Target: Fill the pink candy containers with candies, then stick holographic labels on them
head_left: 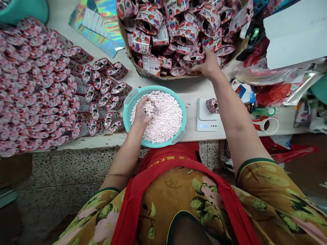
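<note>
My left hand [143, 110] is in a teal basin [128, 105] heaped with small pale pink candies [166, 117], its fingers curled round a handful of them. My right hand [208, 64] reaches forward to a cardboard box [143, 72] full of empty strawberry-print pouches and grips one pouch [192, 60] at the box's front edge. One open pouch [212, 105] stands on a small white scale [206, 115] just right of the basin.
Rows of filled strawberry-print pouches [38, 88] cover the table on the left. Holographic sheets [102, 23] lie at the back. Plastic bags, a tape roll [269, 125] and clutter fill the right side. The table's front edge runs just below the basin.
</note>
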The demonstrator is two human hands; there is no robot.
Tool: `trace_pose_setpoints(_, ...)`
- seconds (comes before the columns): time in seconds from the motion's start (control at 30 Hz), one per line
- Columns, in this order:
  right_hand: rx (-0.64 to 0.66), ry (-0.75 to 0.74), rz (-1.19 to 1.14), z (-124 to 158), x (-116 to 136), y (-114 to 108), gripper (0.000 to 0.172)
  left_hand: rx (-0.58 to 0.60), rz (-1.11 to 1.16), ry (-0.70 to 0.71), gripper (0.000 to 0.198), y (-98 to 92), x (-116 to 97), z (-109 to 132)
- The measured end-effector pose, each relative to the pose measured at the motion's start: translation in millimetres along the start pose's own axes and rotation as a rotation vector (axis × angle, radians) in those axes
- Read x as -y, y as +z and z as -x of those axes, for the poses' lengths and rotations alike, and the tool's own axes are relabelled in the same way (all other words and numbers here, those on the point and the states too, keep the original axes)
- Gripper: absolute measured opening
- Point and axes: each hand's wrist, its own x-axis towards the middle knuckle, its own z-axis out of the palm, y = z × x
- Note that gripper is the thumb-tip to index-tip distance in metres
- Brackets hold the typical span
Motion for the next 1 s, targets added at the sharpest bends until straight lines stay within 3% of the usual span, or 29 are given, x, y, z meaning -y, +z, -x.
trace_pose_setpoints(0.07,-0.003,-0.064,-0.148,28,17,-22,0.022,0.052,0.091,0.001,0.035,1.7,-6,3)
trace_pose_setpoints(0.17,0.014,-0.039,-0.424,76,29,-46,0.045,0.096,0.147,-0.059,0.036,3.9,-10,4)
trace_pose_setpoints(0.27,-0.027,-0.014,-0.518,122,23,-50,0.053,0.132,0.210,-0.116,0.032,5.4,-9,2)
trace_pose_setpoints(0.4,-0.037,0.015,-0.519,174,15,-30,0.061,0.151,0.271,-0.223,0.027,8.9,-12,2)
trace_pose_setpoints(0.53,0.002,0.077,-0.642,205,30,3,0.064,0.172,0.270,-0.262,0.021,12.5,-15,8)
trace_pose_setpoints(0.77,-0.039,-0.015,-0.425,210,49,52,0.059,0.190,0.152,-0.183,0.034,7.6,-20,29)
trace_pose_setpoints(0.9,-0.095,-0.108,-0.232,214,63,67,0.044,0.258,0.174,-0.129,0.034,12.0,-37,49)
trace_pose_setpoints(1.0,-0.033,-0.149,-0.243,221,78,83,0.042,0.274,0.222,-0.052,0.031,24.9,-56,65)
